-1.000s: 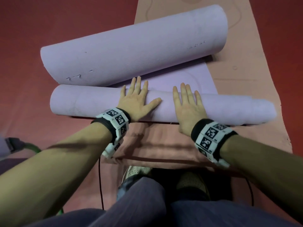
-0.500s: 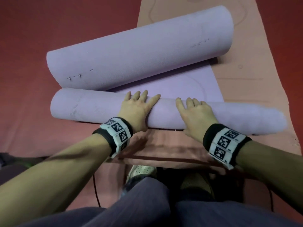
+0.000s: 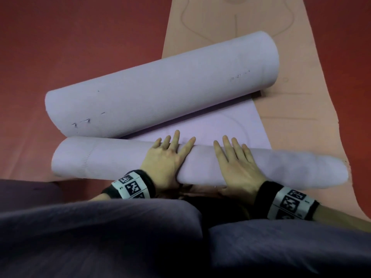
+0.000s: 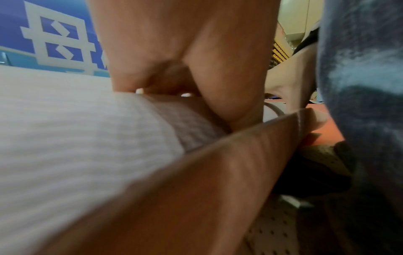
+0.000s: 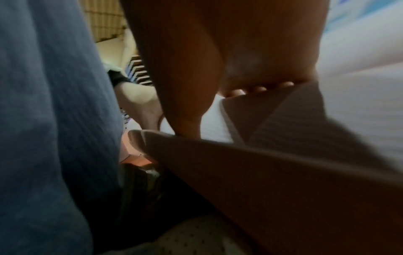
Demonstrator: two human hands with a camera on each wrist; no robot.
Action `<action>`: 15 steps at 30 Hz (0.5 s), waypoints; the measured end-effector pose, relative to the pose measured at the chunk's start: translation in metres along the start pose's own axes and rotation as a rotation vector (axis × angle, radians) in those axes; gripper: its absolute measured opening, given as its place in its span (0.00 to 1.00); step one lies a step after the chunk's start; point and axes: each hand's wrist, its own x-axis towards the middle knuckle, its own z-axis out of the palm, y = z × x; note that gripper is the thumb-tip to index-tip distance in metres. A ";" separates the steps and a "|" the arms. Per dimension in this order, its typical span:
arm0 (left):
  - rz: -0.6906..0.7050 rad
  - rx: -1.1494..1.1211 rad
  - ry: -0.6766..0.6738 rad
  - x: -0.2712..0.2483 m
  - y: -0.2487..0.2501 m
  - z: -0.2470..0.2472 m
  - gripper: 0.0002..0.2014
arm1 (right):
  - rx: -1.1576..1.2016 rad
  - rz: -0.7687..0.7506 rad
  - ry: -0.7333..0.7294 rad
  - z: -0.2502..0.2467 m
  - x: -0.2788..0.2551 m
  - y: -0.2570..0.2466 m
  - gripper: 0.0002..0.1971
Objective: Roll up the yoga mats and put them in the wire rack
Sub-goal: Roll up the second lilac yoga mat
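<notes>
A lilac yoga mat lies across a peach mat (image 3: 301, 109), curled up at both ends. Its near roll (image 3: 112, 160) is thin and lies under both hands. Its far roll (image 3: 160, 91) is thicker and tilted, and a short flat strip (image 3: 220, 125) joins the two. My left hand (image 3: 167, 157) presses flat on the near roll, fingers straight and spread. My right hand (image 3: 235, 161) lies flat beside it, fingers straight over the top. The left wrist view shows my left palm (image 4: 185, 57) on the ribbed roll (image 4: 65, 129). The right wrist view is dark, with the palm (image 5: 229, 51) on the roll (image 5: 359, 86). No wire rack is in view.
Red floor (image 3: 70, 37) spreads to the left and far right of the mats. My legs in dark grey trousers (image 3: 140, 241) fill the bottom of the head view, close behind the near roll. The peach mat (image 3: 251, 21) runs on away from me.
The near roll has turned forward toward the thick roll, so the flat strip is shorter. Both hands went from curled over the roll back to flat, and my knees now cover my forearms.
</notes>
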 end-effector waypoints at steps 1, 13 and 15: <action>0.002 -0.001 -0.038 0.002 -0.001 -0.002 0.64 | 0.026 0.005 0.027 0.002 0.004 -0.001 0.58; -0.352 -0.314 -0.063 0.028 -0.012 -0.008 0.44 | 0.038 -0.020 0.064 0.001 0.024 0.002 0.69; -0.364 -0.298 -0.030 0.032 -0.010 -0.005 0.46 | 0.027 -0.007 0.075 0.000 0.026 0.002 0.69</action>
